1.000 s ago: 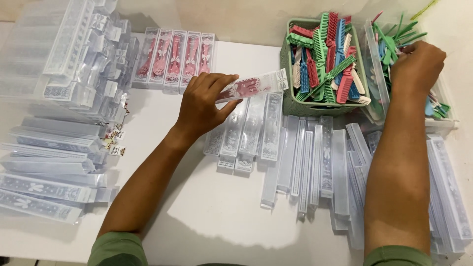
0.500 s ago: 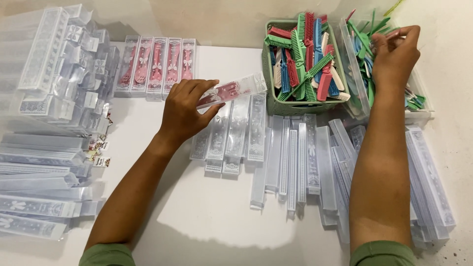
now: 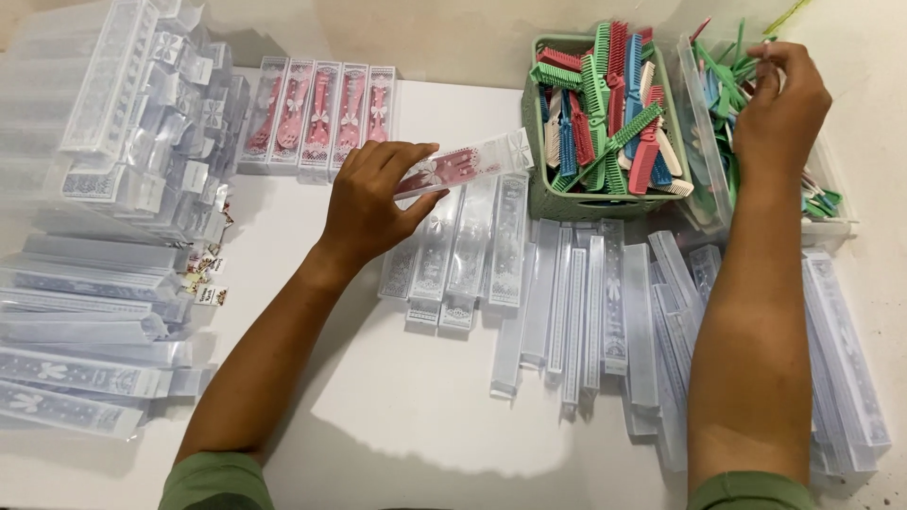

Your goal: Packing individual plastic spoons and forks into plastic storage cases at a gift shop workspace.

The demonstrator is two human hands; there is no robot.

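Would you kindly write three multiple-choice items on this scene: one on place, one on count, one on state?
1. Where is the right hand?
A. In the clear bin
B. On the flat sleeves
C. In the green basket

2. How many pink packs lie in the far row?
A. Two
B. Five
C. Nine

3. The left hand is
A. empty
B. flat on the table
C. holding a boxed comb

Answers:
1 A, fingers among the green pieces.
2 B, five side by side.
3 C, fingers grip its end.

- Green basket [image 3: 548,194] of coloured combs at the desk's far edge
- Five pink-filled boxes [image 3: 321,118] in a row
- Empty clear boxes [image 3: 605,312] mid-desk
- Stacked boxes [image 3: 113,170] along the left edge
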